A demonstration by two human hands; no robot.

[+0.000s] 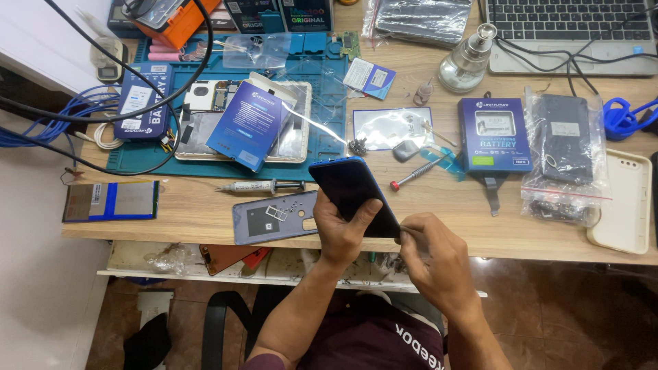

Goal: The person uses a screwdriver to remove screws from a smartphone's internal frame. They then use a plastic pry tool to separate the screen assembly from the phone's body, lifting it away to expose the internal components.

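Note:
My left hand [340, 230] grips a dark smartphone [349, 190] with a blue edge, tilted above the wooden table's front edge. My right hand [430, 255] is pinched on a thin tool whose tip touches the phone's lower right edge. Just left of my left hand lies a grey phone back cover [271, 218] with small screws and a tray on it. A red-handled screwdriver [411, 175] rests on the table beyond the phone.
A blue work mat [322, 130] holds an opened tablet [288, 137], a blue battery box [248, 123] and cables. A syringe [260, 186], another battery box [495, 134], bagged phone [565, 137], glass bottle [469, 58], laptop [569, 27] and white case [627, 202] lie around.

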